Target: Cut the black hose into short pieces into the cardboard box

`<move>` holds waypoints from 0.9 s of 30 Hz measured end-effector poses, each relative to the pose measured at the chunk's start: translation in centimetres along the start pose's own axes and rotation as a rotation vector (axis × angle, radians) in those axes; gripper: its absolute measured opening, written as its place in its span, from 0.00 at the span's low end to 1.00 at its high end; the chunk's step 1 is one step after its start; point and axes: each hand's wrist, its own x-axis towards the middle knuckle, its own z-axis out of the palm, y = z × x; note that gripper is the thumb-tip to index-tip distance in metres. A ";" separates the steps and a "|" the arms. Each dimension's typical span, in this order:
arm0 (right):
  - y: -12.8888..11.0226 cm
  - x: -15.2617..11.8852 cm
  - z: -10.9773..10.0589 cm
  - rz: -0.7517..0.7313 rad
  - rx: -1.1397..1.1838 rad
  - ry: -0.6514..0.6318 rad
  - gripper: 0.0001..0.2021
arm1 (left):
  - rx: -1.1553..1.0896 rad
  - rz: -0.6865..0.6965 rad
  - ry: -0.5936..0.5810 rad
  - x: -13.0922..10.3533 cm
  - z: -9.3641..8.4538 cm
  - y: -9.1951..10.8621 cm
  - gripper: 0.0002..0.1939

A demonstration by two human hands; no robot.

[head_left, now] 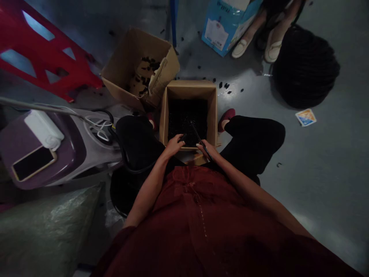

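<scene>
My left hand [173, 146] is closed on a small black piece [182, 137] at the near edge of an open cardboard box [213, 115]. My right hand [208, 149] grips a long, thin, dark pointed tool [197, 132], its tip slanting forward over the box. Whether it is tweezers or a blade I cannot tell. Dark black pieces [184, 113] fill much of the box, too dim to make out one by one. The box stands on the floor between my feet.
Left of it stands a second cardboard box [118, 73] with scattered black pieces inside. A purple stool [69, 154] bears a phone [34, 163] and a white power strip [43, 129]. A red stool [57, 54], a blue carton [217, 27], another person's shoes [273, 50] and a black bundle [305, 67] lie beyond.
</scene>
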 end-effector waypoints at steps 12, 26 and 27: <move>-0.7 -2.2 0.5 -0.061 -0.009 -0.064 0.28 | -0.265 -0.085 0.030 -0.7 -0.5 1.3 0.16; -1.7 -2.3 0.0 -0.140 -0.064 -0.174 0.28 | -0.220 -0.063 -0.075 -1.1 -0.4 1.2 0.17; -1.8 -2.2 -0.1 -0.144 -0.067 -0.181 0.28 | -0.217 -0.063 -0.094 -1.1 -0.4 1.2 0.16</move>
